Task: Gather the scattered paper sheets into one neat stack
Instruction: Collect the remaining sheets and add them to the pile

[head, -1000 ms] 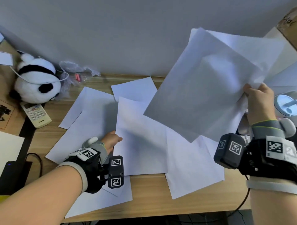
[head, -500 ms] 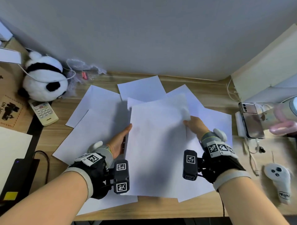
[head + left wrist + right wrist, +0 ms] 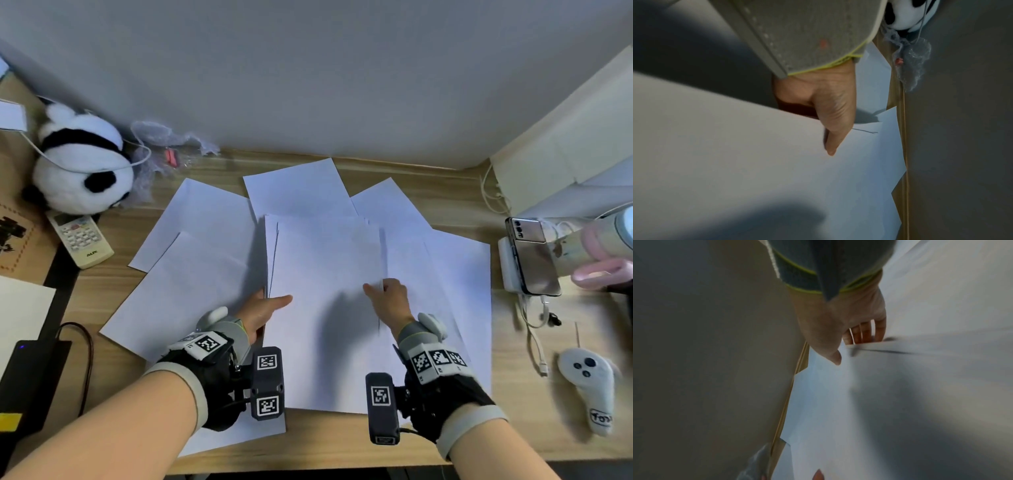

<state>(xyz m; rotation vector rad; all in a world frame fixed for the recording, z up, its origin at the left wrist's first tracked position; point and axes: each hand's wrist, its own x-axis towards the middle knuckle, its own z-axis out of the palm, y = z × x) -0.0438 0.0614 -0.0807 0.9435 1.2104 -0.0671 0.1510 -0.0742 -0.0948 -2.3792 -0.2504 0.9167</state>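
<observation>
So the wooden desk [image 3: 428, 442] fills most of the head view, and the loose sheets [image 3: 191, 294] are fanned all over the middle of it: two overlapping ones toward the left, one poking up at top centre, a couple more spread to the right and one peeking out at the bottom. Sitting on top of all that, dead centre, is the partial stack [image 3: 325, 308], a few sheets deep with the edges not quite lined up along the left and top.

The step in hand looks like squaring up that stack. The left hand [image 3: 265, 310] has it by the left edge, thumb lying flat on top and the fingers tucked under out of sight, so it's clamped on the paper. The right hand [image 3: 390, 299] is doing the same on the right edge; in the right wrist view the thumb sits on top with the fingers [image 3: 865, 331] curled underneath.

Next move probably calls for tapping those edges flush, then sliding the remaining sheets in one at a time. Thin paper, so it'll likely buckle if it's pushed instead of lifted.

Off to the sides: a panda plush [image 3: 82, 164] upper left with a remote [image 3: 80, 240] just below it, a phone [image 3: 532, 257] at the right edge, and a white controller [image 3: 587, 387] lower right.
</observation>
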